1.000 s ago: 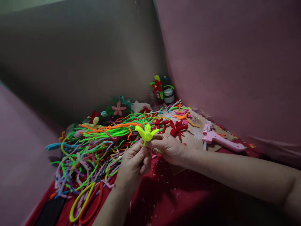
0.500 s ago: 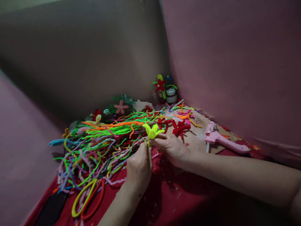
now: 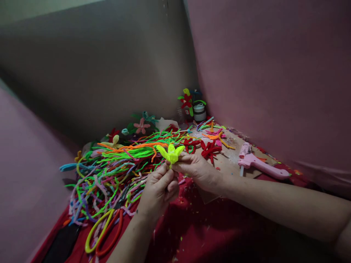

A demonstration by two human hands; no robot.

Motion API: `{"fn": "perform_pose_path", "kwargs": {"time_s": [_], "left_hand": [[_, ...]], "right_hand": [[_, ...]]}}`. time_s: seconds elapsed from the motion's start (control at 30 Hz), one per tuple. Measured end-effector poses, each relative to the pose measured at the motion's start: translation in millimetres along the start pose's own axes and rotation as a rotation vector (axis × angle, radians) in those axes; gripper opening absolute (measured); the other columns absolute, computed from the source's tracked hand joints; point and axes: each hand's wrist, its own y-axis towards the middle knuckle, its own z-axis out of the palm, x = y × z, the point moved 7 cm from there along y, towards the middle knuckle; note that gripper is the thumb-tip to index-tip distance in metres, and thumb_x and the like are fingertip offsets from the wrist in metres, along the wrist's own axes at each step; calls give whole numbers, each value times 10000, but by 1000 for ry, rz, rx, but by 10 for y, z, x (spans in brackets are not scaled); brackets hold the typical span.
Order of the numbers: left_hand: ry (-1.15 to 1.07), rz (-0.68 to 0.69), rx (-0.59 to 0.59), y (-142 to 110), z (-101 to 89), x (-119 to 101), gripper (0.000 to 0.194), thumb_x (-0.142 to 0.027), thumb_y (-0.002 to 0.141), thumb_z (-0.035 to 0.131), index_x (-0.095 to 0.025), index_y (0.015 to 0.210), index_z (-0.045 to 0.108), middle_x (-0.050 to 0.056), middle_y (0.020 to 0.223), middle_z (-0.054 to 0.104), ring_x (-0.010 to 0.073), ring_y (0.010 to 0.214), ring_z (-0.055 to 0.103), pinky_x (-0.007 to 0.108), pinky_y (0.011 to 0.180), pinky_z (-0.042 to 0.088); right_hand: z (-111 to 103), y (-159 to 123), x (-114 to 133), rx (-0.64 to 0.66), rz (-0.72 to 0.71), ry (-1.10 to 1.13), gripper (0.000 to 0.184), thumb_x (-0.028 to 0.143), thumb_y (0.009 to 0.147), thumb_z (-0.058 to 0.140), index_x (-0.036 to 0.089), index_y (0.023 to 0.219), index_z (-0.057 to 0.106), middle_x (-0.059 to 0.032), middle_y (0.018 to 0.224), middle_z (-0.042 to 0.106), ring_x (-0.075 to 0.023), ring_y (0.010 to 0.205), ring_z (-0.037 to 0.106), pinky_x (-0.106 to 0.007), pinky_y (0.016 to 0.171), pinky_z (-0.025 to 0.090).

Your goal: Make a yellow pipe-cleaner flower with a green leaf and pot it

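Observation:
A bright yellow pipe-cleaner flower (image 3: 172, 154) is held up at the middle of the view, its petals spread upward. My left hand (image 3: 161, 184) is closed, pinching the flower's base from below. My right hand (image 3: 199, 171) is closed too, its thumb and fingers gripping the lower right side of the bloom. Behind and to the left of the hands lies a large heap of coloured pipe cleaners (image 3: 128, 153). Just past my right hand are red pipe-cleaner flowers (image 3: 210, 149).
A pink glue gun (image 3: 260, 164) lies on cardboard at the right. Scissors (image 3: 105, 232) with yellow and red handles rest front left, near a black flat object (image 3: 61, 243). Finished flowers (image 3: 185, 100) and a white-lidded jar (image 3: 199, 111) stand in the corner. A red cloth (image 3: 192, 233) covers the table.
The yellow flower has shifted slightly left and its petals face more toward me. My left hand has turned and moved a little left, and my right hand has followed.

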Motion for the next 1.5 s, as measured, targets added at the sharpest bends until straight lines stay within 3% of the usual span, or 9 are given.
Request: {"fn": "perform_pose_path", "kwargs": {"time_s": [0.1, 0.27, 0.4, 0.57, 0.7, 0.87, 1.17, 1.37, 1.5], "left_hand": [[10, -11, 72, -12, 21, 0, 239, -359, 809, 577, -165, 690, 506, -96, 440, 326, 21, 347, 174, 171, 381, 201], [413, 128, -103, -27, -21, -117, 294, -366, 816, 564, -157, 616, 507, -43, 480, 444, 60, 417, 365, 191, 432, 294], [600, 250, -213, -53, -17, -235, 190, -337, 821, 548, -164, 744, 569, -17, 601, 543, 101, 538, 479, 218, 540, 397], [517, 551, -510, -227, -125, -474, 241, -223, 708, 696, -215, 896, 546, -40, 734, 520, 95, 662, 486, 196, 634, 416], [501, 684, -437, -296, 1, -575, 361, -142, 693, 699, -266, 1010, 580, -48, 738, 452, 96, 681, 442, 201, 667, 404], [542, 685, -478, -314, 0, -604, 75, -158, 742, 653, -220, 761, 615, -36, 733, 507, 96, 669, 454, 205, 650, 399], [286, 496, -491, -168, -110, -530, 196, -244, 720, 689, -194, 825, 532, -52, 694, 543, 71, 547, 493, 188, 533, 421], [560, 417, -425, -132, -3, -414, 238, -261, 807, 570, -167, 1024, 543, 80, 1017, 652, 180, 957, 621, 291, 839, 485], [981, 600, -451, -114, 117, -358, 449, -160, 824, 483, -149, 1266, 402, 169, 1275, 543, 240, 1155, 546, 381, 961, 431]], "right_hand": [[41, -22, -15, 37, 19, 76, 219, 376, 665, 738, 197, 792, 734, -11, 780, 642, -138, 774, 555, -313, 806, 429], [23, -34, -70, 9, 28, 127, 260, 412, 664, 730, 185, 791, 729, -20, 729, 629, -134, 624, 542, -282, 594, 451], [-86, -23, -54, -113, -40, 92, 178, 344, 660, 750, 198, 759, 732, -31, 895, 629, -151, 830, 555, -296, 771, 445], [-40, -39, -9, -89, -64, 22, 210, 366, 672, 738, 214, 817, 737, -32, 924, 629, -169, 914, 537, -335, 881, 393], [17, -70, 14, -58, -65, 10, 243, 396, 669, 735, 231, 847, 737, -25, 882, 614, -165, 859, 537, -332, 837, 402], [37, -91, 9, -29, -73, -3, 213, 396, 691, 717, 249, 844, 739, -22, 902, 602, -161, 889, 526, -339, 869, 399], [107, -46, 36, 0, -19, 123, 258, 387, 651, 748, 247, 867, 738, -29, 963, 661, -184, 973, 547, -358, 921, 392], [-11, 27, 3, -129, -29, 156, 228, 346, 597, 782, 207, 772, 739, -47, 1003, 658, -182, 967, 549, -316, 865, 418], [-32, 68, 0, -138, -11, 147, 256, 339, 577, 781, 204, 791, 740, -43, 917, 683, -179, 884, 573, -305, 794, 431]]}}
